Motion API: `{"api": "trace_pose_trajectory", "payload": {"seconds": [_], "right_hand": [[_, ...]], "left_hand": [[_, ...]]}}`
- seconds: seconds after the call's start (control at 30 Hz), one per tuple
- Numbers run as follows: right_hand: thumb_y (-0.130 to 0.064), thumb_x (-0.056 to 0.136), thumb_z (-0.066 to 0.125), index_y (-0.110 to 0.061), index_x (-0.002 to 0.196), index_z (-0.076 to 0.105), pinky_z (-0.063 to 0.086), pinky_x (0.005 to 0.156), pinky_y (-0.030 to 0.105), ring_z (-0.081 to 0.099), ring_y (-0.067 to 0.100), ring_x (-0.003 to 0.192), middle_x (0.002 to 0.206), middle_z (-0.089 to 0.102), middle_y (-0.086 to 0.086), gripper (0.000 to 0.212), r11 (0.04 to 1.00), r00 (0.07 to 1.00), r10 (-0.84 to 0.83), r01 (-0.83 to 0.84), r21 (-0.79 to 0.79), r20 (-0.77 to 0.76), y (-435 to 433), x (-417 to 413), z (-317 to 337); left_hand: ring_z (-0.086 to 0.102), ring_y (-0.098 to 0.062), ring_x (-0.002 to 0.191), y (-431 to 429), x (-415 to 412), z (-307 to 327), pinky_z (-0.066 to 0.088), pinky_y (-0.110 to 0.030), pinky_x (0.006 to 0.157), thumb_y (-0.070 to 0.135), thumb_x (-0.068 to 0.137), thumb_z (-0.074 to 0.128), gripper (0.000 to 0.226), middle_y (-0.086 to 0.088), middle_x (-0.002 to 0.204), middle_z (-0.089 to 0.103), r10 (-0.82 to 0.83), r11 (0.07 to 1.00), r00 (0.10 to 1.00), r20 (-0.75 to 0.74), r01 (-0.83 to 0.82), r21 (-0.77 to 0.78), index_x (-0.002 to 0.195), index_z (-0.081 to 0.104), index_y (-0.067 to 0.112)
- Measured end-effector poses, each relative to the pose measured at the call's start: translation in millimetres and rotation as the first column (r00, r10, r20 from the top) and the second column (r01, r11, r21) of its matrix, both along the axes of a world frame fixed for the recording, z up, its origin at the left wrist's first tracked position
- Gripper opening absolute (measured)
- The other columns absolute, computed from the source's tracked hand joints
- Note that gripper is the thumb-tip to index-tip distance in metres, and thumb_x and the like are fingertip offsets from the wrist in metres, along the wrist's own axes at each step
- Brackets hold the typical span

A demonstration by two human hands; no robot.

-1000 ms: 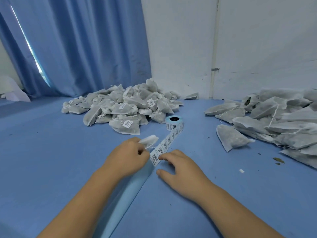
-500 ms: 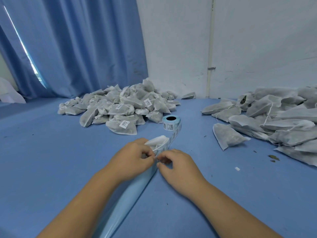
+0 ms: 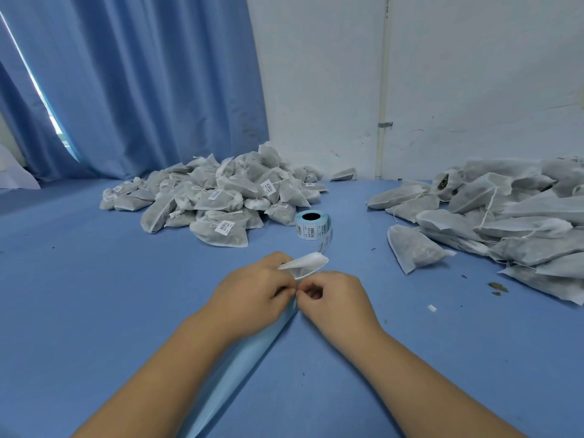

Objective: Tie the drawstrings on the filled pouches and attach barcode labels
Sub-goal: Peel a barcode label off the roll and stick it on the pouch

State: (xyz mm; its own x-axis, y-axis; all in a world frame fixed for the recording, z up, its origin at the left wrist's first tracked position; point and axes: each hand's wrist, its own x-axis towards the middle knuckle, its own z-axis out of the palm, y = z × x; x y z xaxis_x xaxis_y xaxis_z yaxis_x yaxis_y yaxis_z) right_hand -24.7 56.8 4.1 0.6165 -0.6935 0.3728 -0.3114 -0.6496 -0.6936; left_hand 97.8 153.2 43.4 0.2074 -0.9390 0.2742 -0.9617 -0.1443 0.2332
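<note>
My left hand [image 3: 252,295] grips a small white pouch [image 3: 305,264], whose top pokes out above my fingers. My right hand [image 3: 335,298] meets it fingertip to fingertip and pinches something small at the label strip; a barcode label there cannot be made out. The roll of barcode labels [image 3: 313,225] stands just beyond my hands, its strip trailing down toward them. A glossy pale blue backing strip [image 3: 240,358] runs from between my hands toward me.
A heap of tied, labelled pouches [image 3: 218,194] lies at the back left. A heap of pouches without labels [image 3: 505,216] fills the right side, one pouch [image 3: 414,251] apart at its near edge. Dry leaf crumbs [image 3: 497,287] and a white scrap [image 3: 432,308] lie at right.
My hands have come together: the right hand slid left along the label strip to touch the left. The pouch in my left hand rose and now covers the strip's near end.
</note>
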Motion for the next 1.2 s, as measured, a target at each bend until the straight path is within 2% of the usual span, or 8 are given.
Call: {"api": "trace_pose_trajectory", "payload": {"seconds": [0.2, 0.43, 0.63, 0.77, 0.9, 1.03, 1.2], "right_hand": [[-0.026, 0.079, 0.064, -0.023, 0.072, 0.070, 0.052, 0.070, 0.032, 0.062, 0.015, 0.072, 0.067, 0.065, -0.008, 0.010, 1.000, 1.000, 0.003, -0.003, 0.011, -0.014, -1, -1, 1], [-0.024, 0.078, 0.063, -0.025, 0.068, 0.066, 0.052, 0.068, 0.033, 0.061, 0.016, 0.069, 0.065, 0.063, -0.007, 0.011, 1.000, 1.000, -0.001, 0.001, -0.001, 0.009, -2, -2, 2], [-0.022, 0.074, 0.064, -0.025, 0.061, 0.057, 0.049, 0.063, 0.032, 0.053, 0.011, 0.061, 0.061, 0.057, -0.007, 0.015, 1.000, 0.999, 0.001, -0.002, 0.014, 0.045, -4, -1, 1], [-0.020, 0.071, 0.065, -0.025, 0.056, 0.053, 0.044, 0.057, 0.026, 0.048, 0.005, 0.055, 0.056, 0.054, -0.009, 0.020, 0.995, 0.997, -0.029, 0.022, 0.092, 0.073, -7, -2, 0], [-0.021, 0.070, 0.066, -0.023, 0.058, 0.056, 0.039, 0.053, 0.021, 0.047, 0.004, 0.052, 0.055, 0.054, -0.011, 0.016, 0.980, 0.992, -0.081, 0.060, 0.190, 0.101, -10, -4, 1], [-0.021, 0.071, 0.063, -0.018, 0.061, 0.054, 0.037, 0.052, 0.024, 0.043, 0.007, 0.052, 0.054, 0.050, -0.012, 0.014, 0.957, 0.983, -0.124, 0.084, 0.279, 0.132, -12, -9, 4], [-0.017, 0.074, 0.062, -0.016, 0.061, 0.051, 0.032, 0.049, 0.022, 0.039, 0.006, 0.049, 0.051, 0.046, -0.012, 0.018, 0.935, 0.969, -0.160, 0.088, 0.343, 0.189, -14, -22, 11]], "left_hand": [[0.058, -0.019, 0.096, 1, -2, 2, 0.048, -0.037, 0.075, 0.026, 0.100, 0.045, 0.022, 0.019, 0.132, 0.046, -0.012, 0.998, 0.992, 0.126, 0.003, 0.069, 0.108, 0.066, 0.026], [0.058, -0.020, 0.095, 2, -3, 4, 0.048, -0.040, 0.077, 0.026, 0.101, 0.045, 0.021, 0.019, 0.131, 0.046, -0.022, 0.996, 0.991, 0.132, 0.010, 0.085, 0.107, 0.065, 0.026], [0.058, -0.018, 0.093, 2, -1, 2, 0.049, -0.040, 0.078, 0.027, 0.099, 0.049, 0.016, 0.016, 0.123, 0.051, -0.014, 1.000, 0.998, 0.056, 0.013, 0.018, 0.101, 0.065, 0.025], [0.057, -0.017, 0.090, 0, 2, 0, 0.049, -0.041, 0.080, 0.025, 0.098, 0.053, 0.014, 0.013, 0.114, 0.054, 0.021, 1.000, 0.999, -0.033, -0.021, -0.008, 0.094, 0.066, 0.021], [0.056, -0.012, 0.086, 2, 9, -1, 0.047, -0.040, 0.084, 0.021, 0.095, 0.058, 0.014, 0.011, 0.101, 0.055, 0.048, 0.998, 0.986, -0.159, -0.055, -0.041, 0.086, 0.068, 0.018], [0.050, -0.003, 0.071, 7, 15, 0, 0.044, -0.031, 0.079, 0.017, 0.094, 0.060, 0.017, 0.010, 0.086, 0.051, 0.102, 0.991, 0.962, -0.251, -0.120, -0.057, 0.078, 0.065, 0.020], [0.049, 0.003, 0.071, 15, 23, 4, 0.035, -0.010, 0.066, 0.017, 0.095, 0.059, 0.018, 0.009, 0.086, 0.051, 0.165, 0.982, 0.958, -0.233, -0.181, -0.046, 0.078, 0.064, 0.019]]}}
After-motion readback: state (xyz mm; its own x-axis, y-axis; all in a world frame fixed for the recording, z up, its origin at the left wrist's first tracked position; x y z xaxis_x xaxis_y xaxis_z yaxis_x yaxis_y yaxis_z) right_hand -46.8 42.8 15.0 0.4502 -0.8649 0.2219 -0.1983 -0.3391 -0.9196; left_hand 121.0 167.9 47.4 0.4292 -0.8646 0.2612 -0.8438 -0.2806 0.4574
